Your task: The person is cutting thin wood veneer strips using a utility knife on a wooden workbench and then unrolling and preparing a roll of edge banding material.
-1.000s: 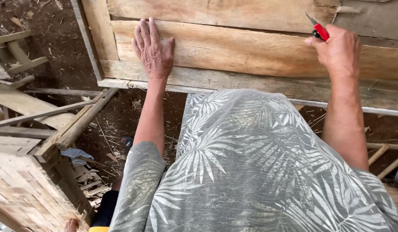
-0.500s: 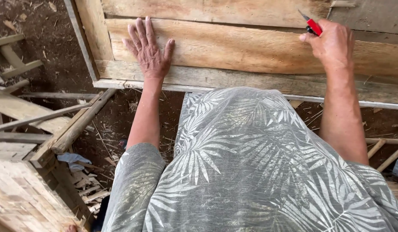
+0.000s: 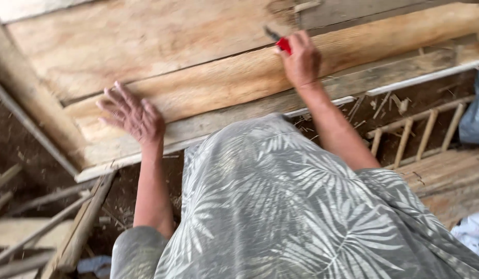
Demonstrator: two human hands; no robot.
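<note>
Left hand [image 3: 133, 116] open flat on plank [image 3: 208, 85], right hand [image 3: 301, 59] gripping red-handled tool [image 3: 279, 41], tip pointing up-left

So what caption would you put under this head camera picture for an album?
Left hand pressed flat on a wooden plank, right hand gripping a red-handled tool against it.

Left hand [image 3: 133, 114]: flat, fingers spread, palm down on the wooden plank [image 3: 224, 82], towards its left end
Right hand [image 3: 301, 59]: closed around a red-handled tool [image 3: 280, 42], whose dark tip points up and left against the plank's far edge
Plank: pale, rough, running left to right and tilted up to the right
Shirt [image 3: 280, 206]: grey with a palm-leaf print, filling the near middle
Wooden slatted frame [image 3: 420, 132]: lies right, below the plank
Ground [image 3: 12, 155]: dark soil with loose sticks at left
</note>
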